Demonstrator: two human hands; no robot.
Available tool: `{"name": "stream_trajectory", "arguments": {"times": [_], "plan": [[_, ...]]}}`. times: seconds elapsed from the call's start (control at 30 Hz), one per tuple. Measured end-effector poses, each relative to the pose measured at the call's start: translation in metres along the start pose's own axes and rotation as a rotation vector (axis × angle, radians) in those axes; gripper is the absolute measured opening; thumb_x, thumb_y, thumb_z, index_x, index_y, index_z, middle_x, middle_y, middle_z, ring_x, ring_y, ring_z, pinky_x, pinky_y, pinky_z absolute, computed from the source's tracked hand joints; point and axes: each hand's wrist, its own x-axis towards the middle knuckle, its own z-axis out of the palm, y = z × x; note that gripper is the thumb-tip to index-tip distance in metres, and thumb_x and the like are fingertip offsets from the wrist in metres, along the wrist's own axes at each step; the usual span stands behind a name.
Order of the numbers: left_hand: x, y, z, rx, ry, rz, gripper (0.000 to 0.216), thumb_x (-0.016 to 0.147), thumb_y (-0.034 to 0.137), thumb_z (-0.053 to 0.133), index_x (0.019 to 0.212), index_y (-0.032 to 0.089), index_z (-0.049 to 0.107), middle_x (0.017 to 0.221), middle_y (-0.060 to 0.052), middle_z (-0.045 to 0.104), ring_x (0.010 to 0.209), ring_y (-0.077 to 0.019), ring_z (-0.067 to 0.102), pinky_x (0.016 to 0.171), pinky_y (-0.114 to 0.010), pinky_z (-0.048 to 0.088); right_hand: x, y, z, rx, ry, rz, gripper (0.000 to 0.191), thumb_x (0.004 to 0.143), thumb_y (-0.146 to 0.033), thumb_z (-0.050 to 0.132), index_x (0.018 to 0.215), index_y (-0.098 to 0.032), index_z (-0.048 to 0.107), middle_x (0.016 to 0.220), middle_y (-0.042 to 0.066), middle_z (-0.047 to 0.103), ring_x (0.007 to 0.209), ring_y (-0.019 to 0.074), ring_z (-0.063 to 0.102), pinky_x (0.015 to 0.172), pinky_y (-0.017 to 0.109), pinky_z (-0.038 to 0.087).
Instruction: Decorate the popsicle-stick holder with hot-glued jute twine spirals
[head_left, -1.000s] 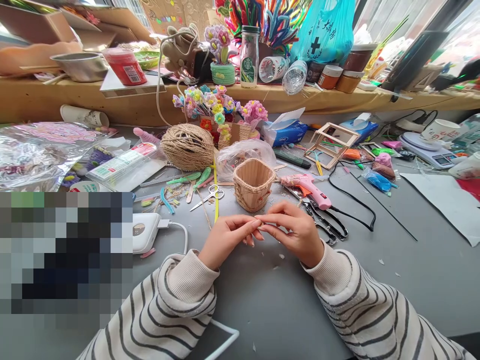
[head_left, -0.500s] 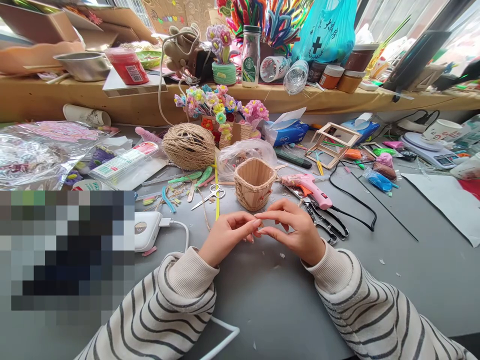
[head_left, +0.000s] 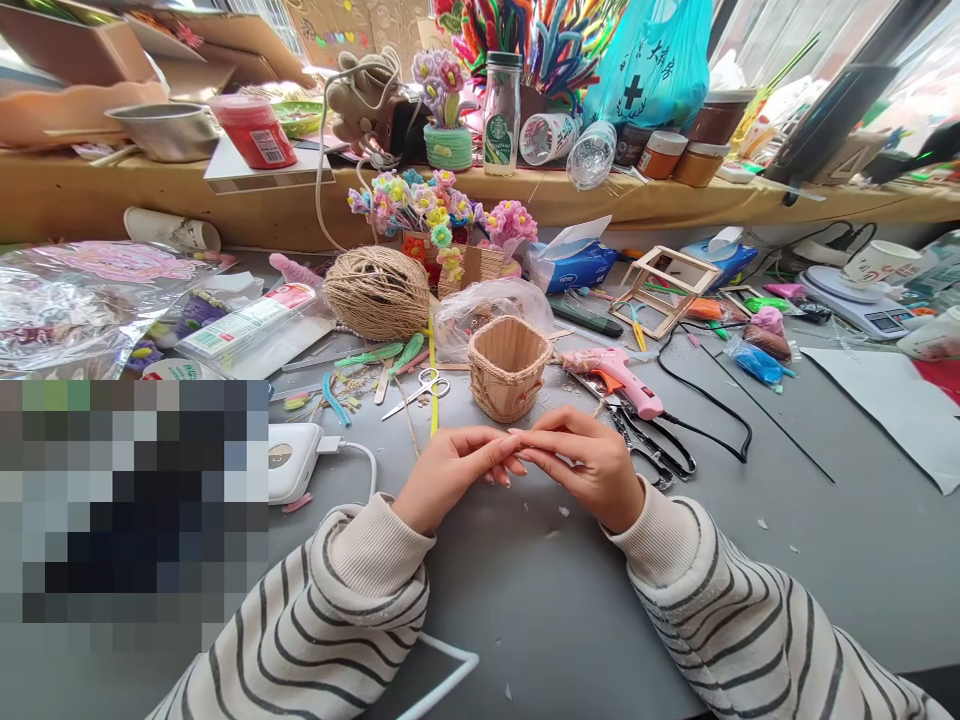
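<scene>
My left hand (head_left: 459,470) and my right hand (head_left: 586,462) meet at their fingertips above the grey table, both closed in a pinch. Whatever lies between the fingertips is too small and covered to make out. A short end of twine (head_left: 600,407) shows just behind my right hand; whether it is held is unclear. Directly beyond my hands stands a small square wooden basket (head_left: 508,368) with a braided twine rim. A pink glue gun (head_left: 626,380) lies to its right, with black-handled pliers (head_left: 660,445) beside my right hand. White-handled scissors (head_left: 426,388) lie to the left of the basket.
A ball of twine (head_left: 377,292) sits behind the scissors. At left are a white power device (head_left: 294,462) with a cable and a plastic package (head_left: 240,325). A wooden frame (head_left: 664,290) and a kitchen scale (head_left: 859,300) stand at right. Jars and bottles line the shelf (head_left: 285,205).
My fingertips have come closer together, and my right fingers have closed more tightly. The small brown bit that showed between them is now covered. The basket and tools have stayed in place.
</scene>
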Motion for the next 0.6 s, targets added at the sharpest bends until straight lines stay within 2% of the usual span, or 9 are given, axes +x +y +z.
{"name": "stream_trajectory", "arguments": {"times": [0.23,0.37,0.6], "plan": [[-0.0008,0.0012,-0.0015,-0.005,-0.05,0.011,0.021,0.072,0.032,0.057,0.079,0.014,0.067,0.069,-0.002,0.066,0.056,-0.0073,0.053,0.058,-0.019,0.044,-0.0001,0.0,-0.0006,-0.032,0.023,-0.033,0.022,0.075,-0.012,0.056,0.095,-0.015,0.064,0.074,0.005,0.057,0.065,0.0099,0.056,0.058,0.023,0.049],[-0.0002,0.0011,-0.0008,-0.014,-0.045,0.004,0.02,0.072,0.031,0.058,0.075,0.013,0.066,0.065,-0.002,0.066,0.057,-0.0078,0.053,0.057,-0.018,0.044,-0.0005,0.0006,-0.0003,-0.037,0.019,-0.054,0.023,0.075,-0.013,0.056,0.097,-0.018,0.063,0.075,0.004,0.057,0.067,0.0101,0.056,0.059,0.023,0.05],[-0.0015,0.0045,0.0023,0.015,0.002,0.022,0.018,0.07,0.031,0.06,0.069,0.014,0.065,0.06,0.0,0.063,0.055,-0.0071,0.052,0.057,-0.018,0.044,-0.0013,-0.0007,0.0,-0.056,0.021,-0.05,0.019,0.074,-0.014,0.058,0.092,-0.014,0.064,0.074,0.005,0.057,0.066,0.0105,0.055,0.06,0.024,0.049]]}}
